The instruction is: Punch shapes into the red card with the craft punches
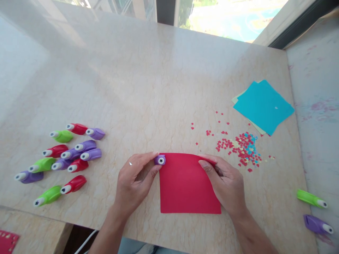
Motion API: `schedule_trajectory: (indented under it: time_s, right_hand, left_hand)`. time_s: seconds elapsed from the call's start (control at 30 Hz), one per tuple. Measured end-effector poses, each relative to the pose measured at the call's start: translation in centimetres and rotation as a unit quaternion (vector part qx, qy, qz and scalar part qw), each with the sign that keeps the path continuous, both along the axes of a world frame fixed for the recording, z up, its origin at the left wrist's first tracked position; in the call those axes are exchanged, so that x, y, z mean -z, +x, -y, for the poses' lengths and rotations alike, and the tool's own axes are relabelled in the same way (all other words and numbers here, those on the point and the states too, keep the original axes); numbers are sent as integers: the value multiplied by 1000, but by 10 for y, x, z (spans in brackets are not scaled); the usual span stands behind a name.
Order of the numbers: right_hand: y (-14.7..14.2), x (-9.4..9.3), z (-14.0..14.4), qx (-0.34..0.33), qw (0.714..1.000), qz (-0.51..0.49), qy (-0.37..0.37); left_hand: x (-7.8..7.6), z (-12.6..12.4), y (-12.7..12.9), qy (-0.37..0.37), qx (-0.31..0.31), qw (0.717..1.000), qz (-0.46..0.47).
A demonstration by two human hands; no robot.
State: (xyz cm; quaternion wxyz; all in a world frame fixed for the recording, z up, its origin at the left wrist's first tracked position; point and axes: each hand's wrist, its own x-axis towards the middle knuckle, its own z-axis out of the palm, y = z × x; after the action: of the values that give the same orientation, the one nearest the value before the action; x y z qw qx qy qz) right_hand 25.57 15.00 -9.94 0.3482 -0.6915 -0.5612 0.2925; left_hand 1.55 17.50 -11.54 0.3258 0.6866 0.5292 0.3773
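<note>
Head view, looking down on a pale veined marble worktop (159, 88). The left hand (134, 180) is closed in a pinch on a small purple plastic paper punch with a star-shaped die (160, 160), thumb below and forefinger along the top; the punch sits at the far left corner of a square sheet of red craft paper (186, 187), apparently slipped over the paper's edge, which would account for the grip from both sides. The right hand (225, 181) is partly closed, fingers curled over the sheet's far right corner and pressing it down (seemingly to keep the paper from sliding while the punch bears on the opposite corner); the rest of the sheet lies flat on the worktop, between the two hands and close to the near edge.

To the left, well apart from the sheet, a cluster of red, green and purple plastic punches (66, 155) lies in loose rows, die faces turned mostly leftward, so that each pattern can be read; two more, a green punch (311, 198) and a purple punch (316, 224), lie at the right edge. Beyond the right hand, a scatter of small red, blue and yellowish paper cut-outs (242, 148) is heaped near a stack of turquoise and pale yellow paper squares (263, 106). At the lower left corner, on a lower surface, a piece of red paper with punched holes (7, 241) is partly in view.
</note>
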Motion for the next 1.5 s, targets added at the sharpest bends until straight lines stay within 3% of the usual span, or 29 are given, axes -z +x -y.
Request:
schedule_trajectory:
  time_s: [1.0,1.1,1.17,1.27,1.33,1.5]
  right_hand:
    - [-1,-1,0,35,999,18,-17]
    - [-1,0,0,29,999,13,-17]
    - [0,1,0,24,1000,8,-18]
    - [1,2,0,15,1000,2,-20]
    - [1,2,-1,6,1000,-2,-19]
    - [1,3,-2,-7,1000,-10,-12]
  left_hand:
    - [-3,0,-1,16,17,1000,-17]
    - [-5,1,0,-1,-6,1000,-3]
    - [-8,1,0,-13,-55,998,29]
    - [-13,-1,-2,-55,-164,982,80]
    - [-17,-4,-7,-126,-191,969,92]
    - [-27,-15,-19,-326,-97,938,64]
